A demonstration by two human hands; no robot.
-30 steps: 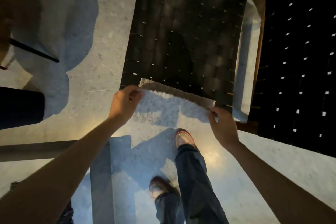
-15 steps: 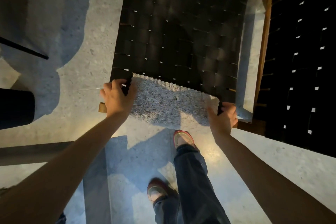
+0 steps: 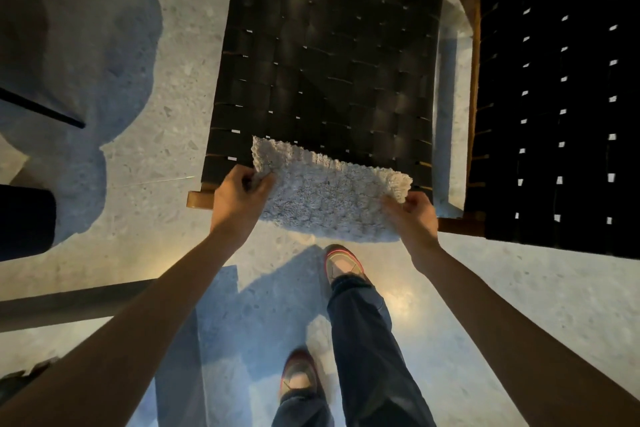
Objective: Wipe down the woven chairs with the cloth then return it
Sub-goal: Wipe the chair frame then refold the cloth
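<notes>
left hand: grip pinched on the cloth's left edge, arm reaching forward. cloth: looks light, limp and fuzzy, best held by both ends; stretched over the woven chair seat's front edge, contact unclear. right hand: grip pinched on its right corner.

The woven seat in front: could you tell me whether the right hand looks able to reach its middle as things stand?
Probably yes. The right hand pinches the cloth at the front edge of the woven seat, and nothing lies on the weave beyond. The left hand holds the other corner.
</notes>
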